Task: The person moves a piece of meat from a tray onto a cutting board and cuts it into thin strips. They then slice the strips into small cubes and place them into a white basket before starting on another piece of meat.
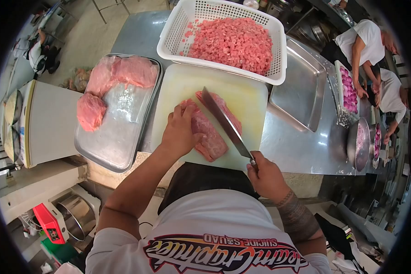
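Observation:
On a pale cutting board (178, 82), a piece of raw red meat (209, 133) lies lengthwise. My left hand (178, 130) grips its left side, with the fingers curled over the far end and the thumb on top. My right hand (268, 177) is closed around the handle of a large kitchen knife (224, 119). The blade points away and to the left, along the meat's right side. Right of the blade lies a second strip of meat (230, 114), partly hidden by it.
A white perforated basket (166, 43) of diced meat (233, 43) stands behind the board. To the left is a metal tray (107, 148) with large raw meat pieces (134, 72). A steel pan (297, 86) sits right. Further right, people work beside purple onions (348, 91) and a steel bowl (358, 144).

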`<action>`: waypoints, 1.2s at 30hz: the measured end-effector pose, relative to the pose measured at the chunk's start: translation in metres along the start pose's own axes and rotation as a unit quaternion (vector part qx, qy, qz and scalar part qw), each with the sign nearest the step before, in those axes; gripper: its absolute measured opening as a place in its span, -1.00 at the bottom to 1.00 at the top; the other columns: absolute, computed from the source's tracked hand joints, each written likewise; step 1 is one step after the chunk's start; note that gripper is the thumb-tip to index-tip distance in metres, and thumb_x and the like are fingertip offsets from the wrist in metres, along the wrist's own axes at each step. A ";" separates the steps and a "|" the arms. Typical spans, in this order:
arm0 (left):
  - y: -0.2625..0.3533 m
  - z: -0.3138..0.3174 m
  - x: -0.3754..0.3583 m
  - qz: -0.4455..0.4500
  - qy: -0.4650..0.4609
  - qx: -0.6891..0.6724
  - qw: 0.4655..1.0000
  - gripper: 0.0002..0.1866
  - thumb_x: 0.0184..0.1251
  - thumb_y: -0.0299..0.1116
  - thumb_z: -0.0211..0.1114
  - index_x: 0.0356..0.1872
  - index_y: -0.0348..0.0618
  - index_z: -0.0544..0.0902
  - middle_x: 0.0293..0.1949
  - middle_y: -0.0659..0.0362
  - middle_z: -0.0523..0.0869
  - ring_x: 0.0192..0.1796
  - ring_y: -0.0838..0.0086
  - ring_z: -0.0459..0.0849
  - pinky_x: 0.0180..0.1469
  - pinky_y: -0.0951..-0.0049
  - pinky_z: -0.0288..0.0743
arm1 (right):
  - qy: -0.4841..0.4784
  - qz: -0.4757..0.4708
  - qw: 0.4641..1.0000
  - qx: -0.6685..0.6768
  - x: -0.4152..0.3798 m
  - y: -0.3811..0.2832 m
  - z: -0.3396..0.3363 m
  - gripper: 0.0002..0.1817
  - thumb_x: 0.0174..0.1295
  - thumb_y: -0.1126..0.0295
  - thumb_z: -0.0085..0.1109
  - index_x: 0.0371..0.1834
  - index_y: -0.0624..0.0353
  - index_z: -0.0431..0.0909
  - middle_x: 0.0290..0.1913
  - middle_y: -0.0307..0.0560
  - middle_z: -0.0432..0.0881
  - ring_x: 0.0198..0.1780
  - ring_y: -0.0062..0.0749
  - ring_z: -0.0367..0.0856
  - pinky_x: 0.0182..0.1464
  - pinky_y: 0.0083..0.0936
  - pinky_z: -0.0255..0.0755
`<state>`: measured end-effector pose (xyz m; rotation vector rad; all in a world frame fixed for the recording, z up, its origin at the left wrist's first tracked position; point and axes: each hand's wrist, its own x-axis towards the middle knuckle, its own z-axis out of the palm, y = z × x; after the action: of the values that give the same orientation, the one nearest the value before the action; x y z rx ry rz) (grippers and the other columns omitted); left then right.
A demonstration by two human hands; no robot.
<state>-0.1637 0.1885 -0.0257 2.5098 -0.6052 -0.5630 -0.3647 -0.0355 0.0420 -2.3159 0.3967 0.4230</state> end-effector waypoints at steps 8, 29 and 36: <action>-0.032 0.030 -0.022 0.089 0.016 -0.041 0.995 0.24 -0.15 -0.43 0.79 0.67 -0.06 0.27 0.70 -0.26 0.06 0.69 -0.23 0.18 0.66 -0.03 0.30 | 0.057 -0.086 0.991 -0.083 0.018 0.025 0.036 -0.66 0.46 0.33 0.14 0.21 0.22 0.47 -0.26 0.22 0.71 -0.28 0.23 0.74 -0.18 0.08 0.63; 0.007 0.020 -0.010 0.073 0.072 -0.007 0.995 0.26 -0.19 -0.48 0.79 0.66 -0.12 0.23 0.62 -0.28 0.26 0.63 -0.23 0.29 0.62 -0.01 0.32 | 0.004 -0.103 0.991 -0.081 0.034 0.035 0.034 -0.69 0.37 0.45 0.11 0.13 0.31 0.45 -0.29 0.20 0.74 -0.23 0.18 0.78 -0.14 0.03 0.63; 0.022 0.014 0.004 0.044 0.047 -0.011 0.998 0.20 -0.20 -0.53 0.75 0.61 -0.16 0.30 0.46 -0.20 0.46 0.52 -0.19 0.42 0.55 0.00 0.39 | 0.030 -0.120 0.989 -0.084 0.039 0.042 0.036 -0.64 0.34 0.42 0.16 0.12 0.33 0.39 -0.34 0.22 0.72 -0.30 0.21 0.75 -0.22 0.07 0.61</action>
<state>-0.1738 0.1641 -0.0262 2.4607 -0.6656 -0.4149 -0.3531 -0.0442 -0.0241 -2.5075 0.1090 0.2781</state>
